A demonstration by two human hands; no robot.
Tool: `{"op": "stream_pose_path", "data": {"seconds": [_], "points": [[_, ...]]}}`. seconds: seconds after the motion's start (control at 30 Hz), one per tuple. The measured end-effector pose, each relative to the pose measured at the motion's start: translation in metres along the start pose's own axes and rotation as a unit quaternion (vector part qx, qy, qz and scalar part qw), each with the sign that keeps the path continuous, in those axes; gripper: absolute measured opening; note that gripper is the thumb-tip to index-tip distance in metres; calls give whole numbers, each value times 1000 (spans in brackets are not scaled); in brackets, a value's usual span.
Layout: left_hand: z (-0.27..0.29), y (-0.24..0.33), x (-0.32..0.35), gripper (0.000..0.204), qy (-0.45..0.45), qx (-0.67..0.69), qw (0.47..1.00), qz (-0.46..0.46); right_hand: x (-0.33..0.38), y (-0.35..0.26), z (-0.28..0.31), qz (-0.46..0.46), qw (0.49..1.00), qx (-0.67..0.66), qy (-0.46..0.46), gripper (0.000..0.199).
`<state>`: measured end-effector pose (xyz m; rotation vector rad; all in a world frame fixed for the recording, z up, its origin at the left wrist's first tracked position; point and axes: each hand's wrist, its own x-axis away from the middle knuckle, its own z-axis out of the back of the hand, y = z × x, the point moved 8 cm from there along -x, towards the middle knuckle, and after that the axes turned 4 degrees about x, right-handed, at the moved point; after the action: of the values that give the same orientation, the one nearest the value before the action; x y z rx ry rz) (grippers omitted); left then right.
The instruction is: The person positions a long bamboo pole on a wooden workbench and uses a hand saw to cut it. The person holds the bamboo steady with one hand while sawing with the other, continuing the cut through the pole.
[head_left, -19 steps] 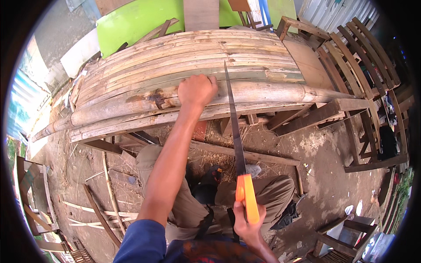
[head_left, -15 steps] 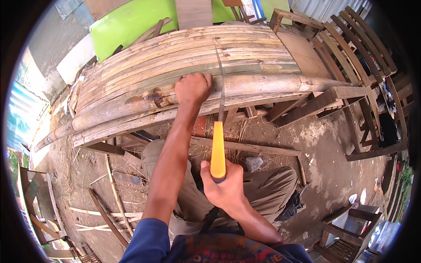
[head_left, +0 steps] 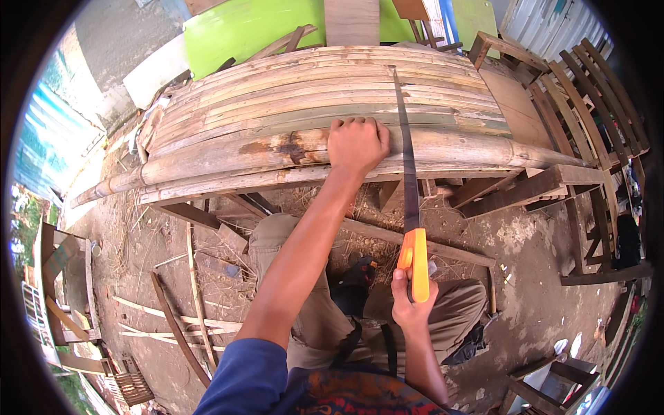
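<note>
A long, thick bamboo pole (head_left: 456, 147) lies across the near side of a bamboo-slat tabletop (head_left: 290, 93). My left hand (head_left: 358, 145) is closed over the pole from above, just left of a saw blade. The handsaw (head_left: 410, 183) has a thin dark blade and an orange handle. Its blade crosses the pole, its tip pointing away from me over the slats. Around the handle, near my lap, my right hand (head_left: 413, 304) is wrapped. How deep the teeth sit in the pole cannot be made out.
Wooden frames with slats (head_left: 588, 104) stand at the right, beside a plywood sheet (head_left: 523, 111). Bamboo strips (head_left: 197, 304) and sticks litter the dirt floor at the left. Under the table's near edge runs a wooden bar (head_left: 449, 252). Green panels (head_left: 256, 31) lean at the back.
My right hand has drawn the saw back toward me, so more blade shows on the near side of the pole. My left hand keeps its hold. The whole view has shifted.
</note>
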<state>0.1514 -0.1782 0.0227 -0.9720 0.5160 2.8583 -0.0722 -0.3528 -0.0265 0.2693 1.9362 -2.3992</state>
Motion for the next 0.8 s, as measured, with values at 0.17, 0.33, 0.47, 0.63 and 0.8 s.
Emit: {"op": "stream_pose_path", "data": {"seconds": [0.17,0.33,0.47,0.63,0.8], "points": [[-6,0,-13,47,-156,-15,986,61,-9,135,-21,56,997,-4,60,16],[-17,-8,-34,55,-271,27,949,159,-36,160,-11,89,991,-65,69,19],[-25,-24,-34,56,-284,30,941,182,-17,113,-15,34,996,-67,51,19],[-19,-17,-35,56,-284,26,942,178,-15,75,-10,21,992,-77,101,20],[-19,-18,-39,52,-271,8,947,173,-41,38,-10,-3,990,-102,98,24]]}}
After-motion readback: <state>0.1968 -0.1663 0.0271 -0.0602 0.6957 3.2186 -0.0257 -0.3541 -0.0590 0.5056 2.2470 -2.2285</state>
